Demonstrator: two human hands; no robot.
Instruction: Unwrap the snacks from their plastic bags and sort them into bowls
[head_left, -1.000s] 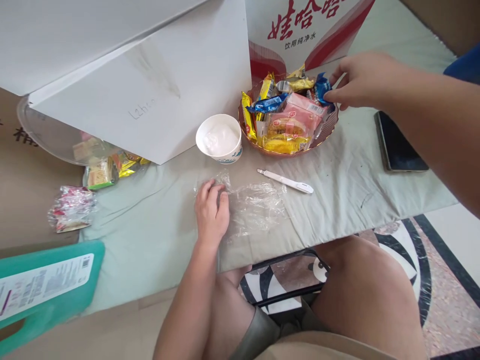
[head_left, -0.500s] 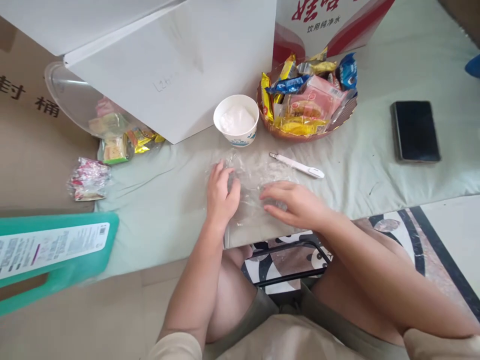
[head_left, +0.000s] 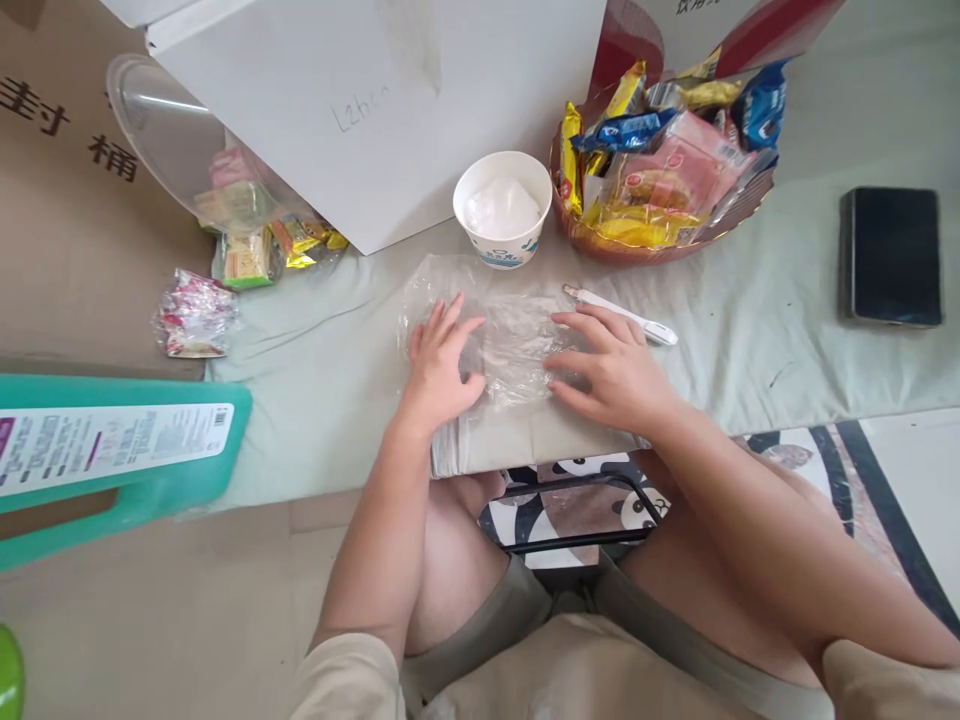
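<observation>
A crumpled sheet of clear plastic film (head_left: 514,335) lies on the pale green cloth (head_left: 322,350) near its front edge. My left hand (head_left: 439,365) rests flat on the film's left side, fingers spread. On the film's right side my right hand (head_left: 611,370) presses down with fingers stretched out. A white pen-like tool (head_left: 622,315) lies just beyond my right fingers. A white paper cup (head_left: 502,208) with something white inside stands behind the film.
A brown basket of wrapped snacks (head_left: 664,165) stands at the back right, a black phone (head_left: 891,256) at the far right. A big white box (head_left: 375,90), a clear lid (head_left: 161,130) over snacks and a loose wrapper (head_left: 195,315) are left. A teal stool (head_left: 112,455) stands nearby.
My right hand left the snack basket and came down onto the film. Both hands have spread flat, and the film now lies wider. The view shifted downward.
</observation>
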